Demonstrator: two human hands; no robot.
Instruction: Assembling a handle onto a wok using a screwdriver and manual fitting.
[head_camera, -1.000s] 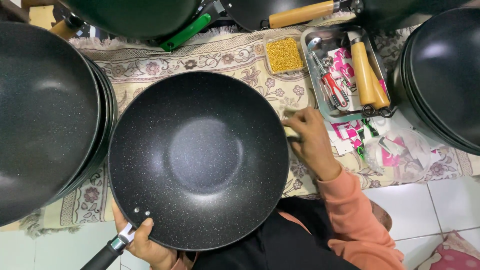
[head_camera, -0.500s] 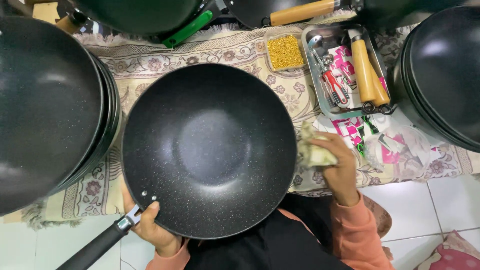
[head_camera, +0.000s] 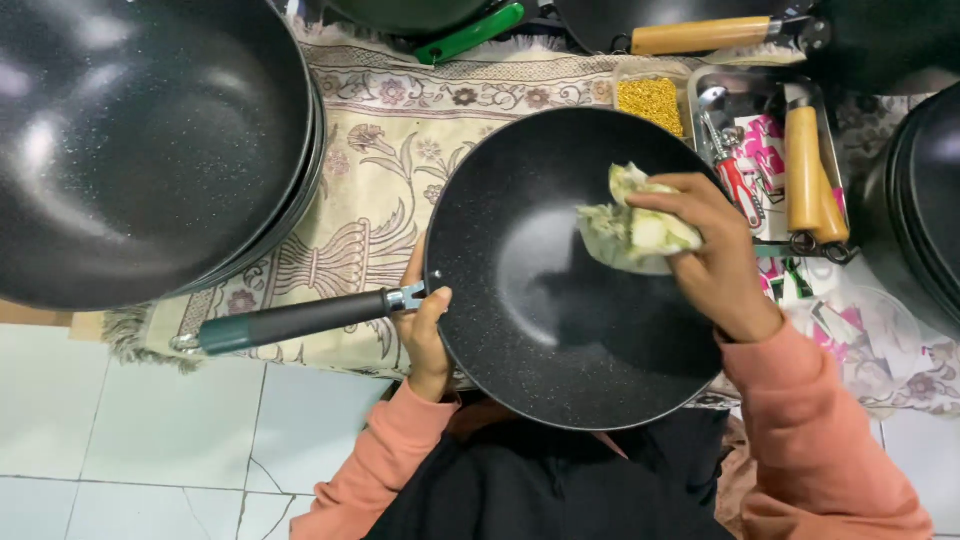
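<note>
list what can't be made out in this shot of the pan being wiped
Head view only:
- Left hand: its fingers go under the pan, so the grip beneath is hidden.
- Right hand: its palm is covered by the cloth.
- Stacked pans: cut off by the top and left edges.
- Metal tray: the small tools inside overlap, too small to tell apart.

The floor (head_camera: 130, 440) is white tile. A flowery rug (head_camera: 380, 170) lies on it. On the rug sit a stack of black pans (head_camera: 140, 140) at the left, a metal tray (head_camera: 760, 90) with tools, and a small tub of yellow bits (head_camera: 650, 97).
</note>
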